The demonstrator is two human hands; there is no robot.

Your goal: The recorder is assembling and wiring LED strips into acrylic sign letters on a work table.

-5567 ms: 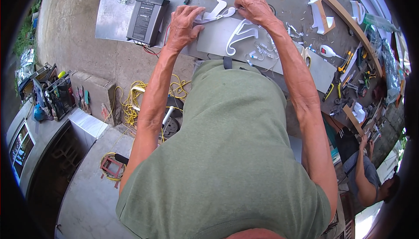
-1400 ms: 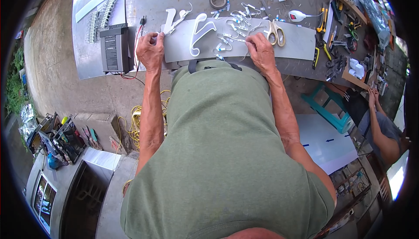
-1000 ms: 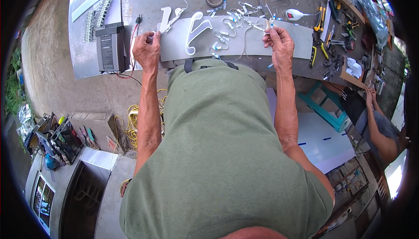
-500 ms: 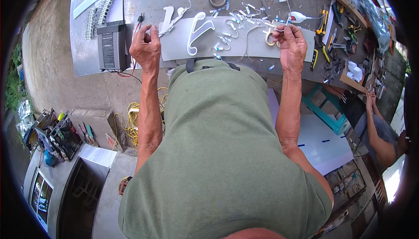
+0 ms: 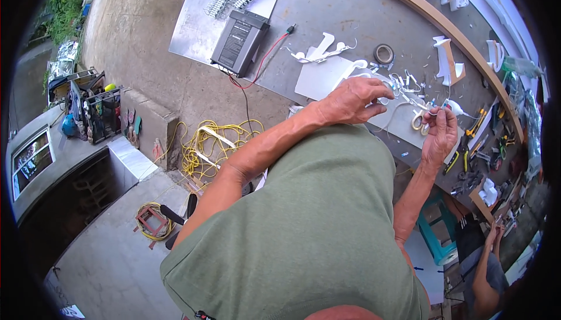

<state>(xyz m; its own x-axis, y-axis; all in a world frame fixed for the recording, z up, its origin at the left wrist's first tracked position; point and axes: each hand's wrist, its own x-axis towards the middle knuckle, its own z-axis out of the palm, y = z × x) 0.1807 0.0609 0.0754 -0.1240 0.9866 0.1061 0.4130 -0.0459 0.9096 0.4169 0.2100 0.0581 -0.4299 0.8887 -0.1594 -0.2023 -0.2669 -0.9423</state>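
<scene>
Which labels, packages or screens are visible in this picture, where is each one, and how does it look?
Printed label: on top of the black box-shaped power supply, far left on the grey table; a pale rectangular panel.
Clear plastic bags: along the table's right edge, shiny, contents unclear.
No screen shows.
</scene>
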